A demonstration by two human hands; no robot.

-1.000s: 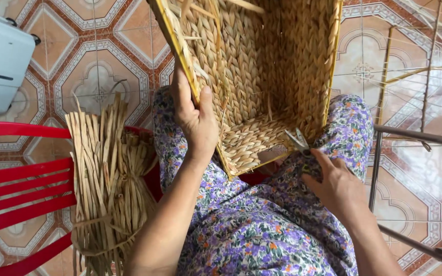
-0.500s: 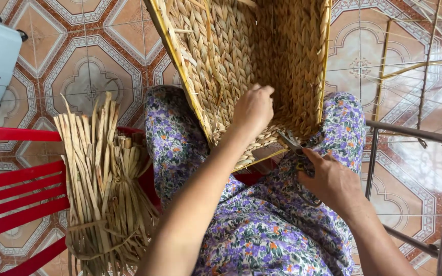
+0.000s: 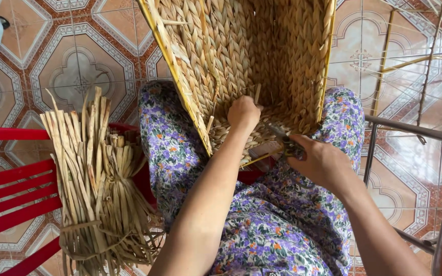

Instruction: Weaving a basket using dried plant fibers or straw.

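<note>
basket [image 3: 241,56] tipped open on your lap | left hand [image 3: 243,113] inside, fingers pinched on a loose strand end | right hand [image 3: 321,162] clamped on snips [image 3: 285,143] | weave looks light, stiff, springy: steady it by the rim

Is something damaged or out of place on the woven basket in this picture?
Nothing looks damaged. A few loose straw ends stick out from the inside wall of the woven straw basket, beside the left hand. The right hand holds small metal cutters at the basket's lower edge.
</note>
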